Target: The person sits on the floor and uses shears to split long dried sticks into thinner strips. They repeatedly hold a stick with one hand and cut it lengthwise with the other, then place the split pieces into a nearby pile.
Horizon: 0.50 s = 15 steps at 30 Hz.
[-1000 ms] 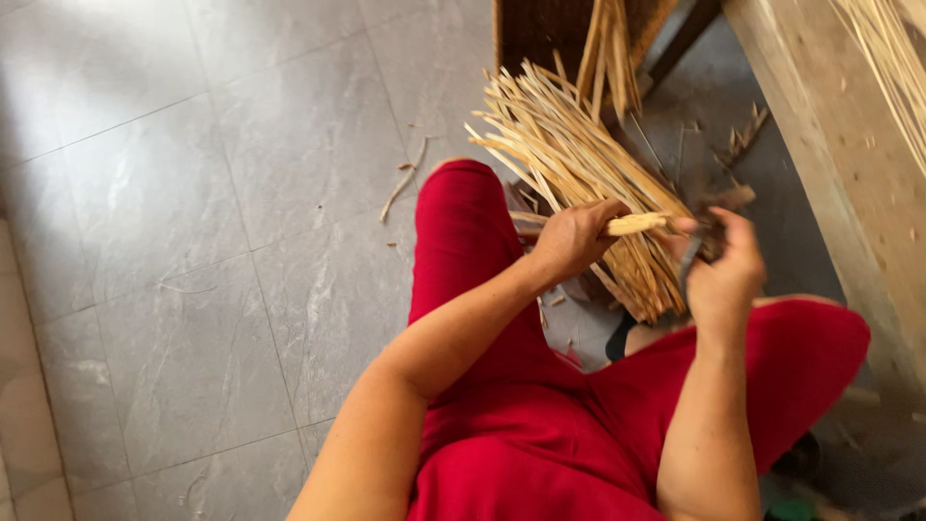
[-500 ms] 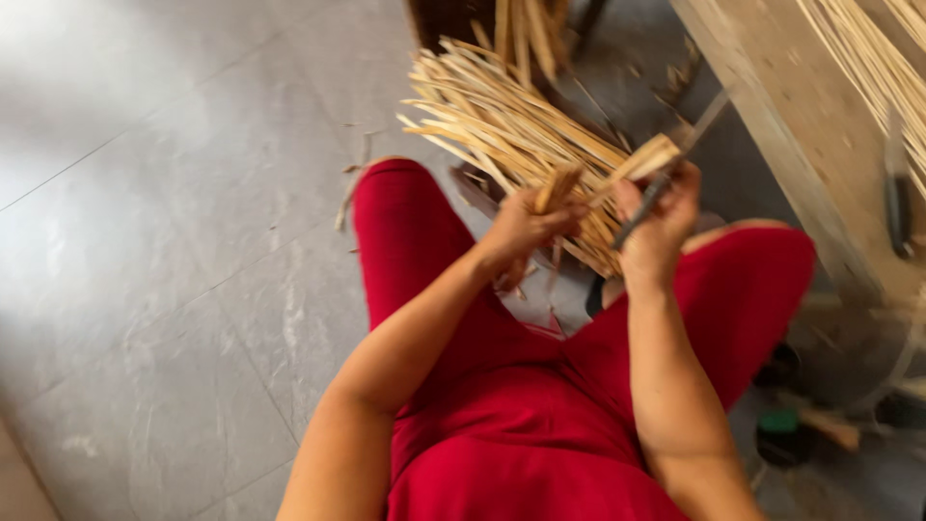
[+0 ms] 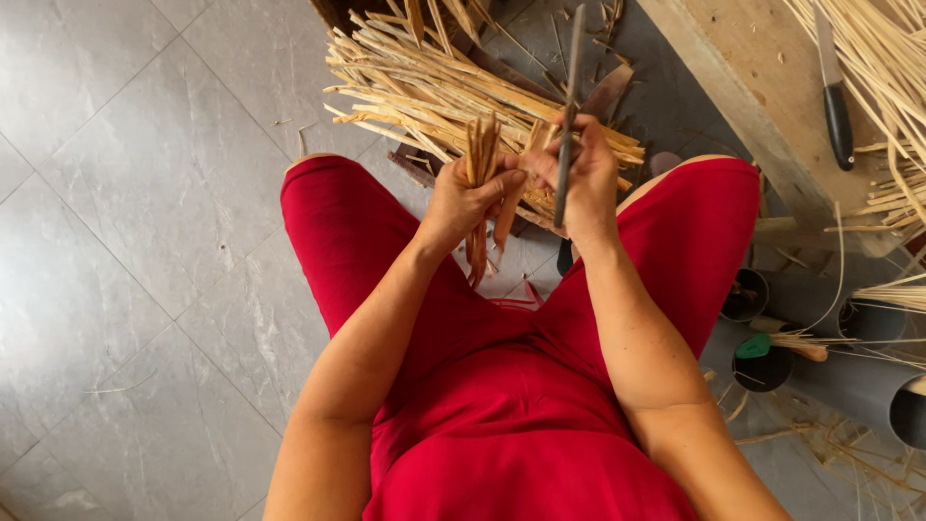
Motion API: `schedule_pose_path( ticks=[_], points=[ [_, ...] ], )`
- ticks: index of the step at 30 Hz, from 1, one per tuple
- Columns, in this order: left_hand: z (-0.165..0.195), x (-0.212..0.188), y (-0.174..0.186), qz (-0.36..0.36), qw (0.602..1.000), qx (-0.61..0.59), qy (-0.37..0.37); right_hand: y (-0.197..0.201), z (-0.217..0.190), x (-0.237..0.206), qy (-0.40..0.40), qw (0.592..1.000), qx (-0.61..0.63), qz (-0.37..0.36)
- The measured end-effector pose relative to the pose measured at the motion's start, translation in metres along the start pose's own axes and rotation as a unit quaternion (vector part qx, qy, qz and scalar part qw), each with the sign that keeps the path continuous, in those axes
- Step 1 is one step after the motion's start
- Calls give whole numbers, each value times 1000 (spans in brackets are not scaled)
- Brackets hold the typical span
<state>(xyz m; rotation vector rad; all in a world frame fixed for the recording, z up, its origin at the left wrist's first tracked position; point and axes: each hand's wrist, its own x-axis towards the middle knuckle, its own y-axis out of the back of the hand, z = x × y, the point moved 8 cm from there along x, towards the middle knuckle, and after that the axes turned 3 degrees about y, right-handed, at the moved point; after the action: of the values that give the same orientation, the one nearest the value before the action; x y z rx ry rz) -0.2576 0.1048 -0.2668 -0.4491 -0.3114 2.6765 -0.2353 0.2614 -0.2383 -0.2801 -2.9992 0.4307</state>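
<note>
Looking down past my red-clad knees [image 3: 367, 232], I see my left hand [image 3: 463, 198] with its fingers clamped on a small upright bundle of bamboo strips [image 3: 479, 193]. Just right of that bundle, my right hand [image 3: 584, 183] grips a long dark blade [image 3: 569, 106], its fingers closed on it. Beyond the bundle lies a heap of split strips [image 3: 434, 87] on the grey tiled floor [image 3: 125, 193].

The floor [image 3: 125, 193] consists of large grey stone-look tiles with thin grout lines. A loose pile of split cane strips [image 3: 434, 87] lies on it, with scattered slivers around. Grey plastic pipe sections [image 3: 849, 376] lie at right. A wooden bench [image 3: 752, 87] carries a dark-handled knife [image 3: 834, 92] and a bundle of thin pale strips [image 3: 887, 68].
</note>
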Motion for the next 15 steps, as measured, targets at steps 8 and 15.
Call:
schedule_pose_path(
  ticks=[8, 15],
  points=[
    [3, -1, 13, 30, 999, -42, -3, 9, -11, 4, 21, 998, -61, 12],
    [8, 4, 36, 76, 992, -92, -36, -33, -2, -17, 26, 964, -241, -106]
  ],
)
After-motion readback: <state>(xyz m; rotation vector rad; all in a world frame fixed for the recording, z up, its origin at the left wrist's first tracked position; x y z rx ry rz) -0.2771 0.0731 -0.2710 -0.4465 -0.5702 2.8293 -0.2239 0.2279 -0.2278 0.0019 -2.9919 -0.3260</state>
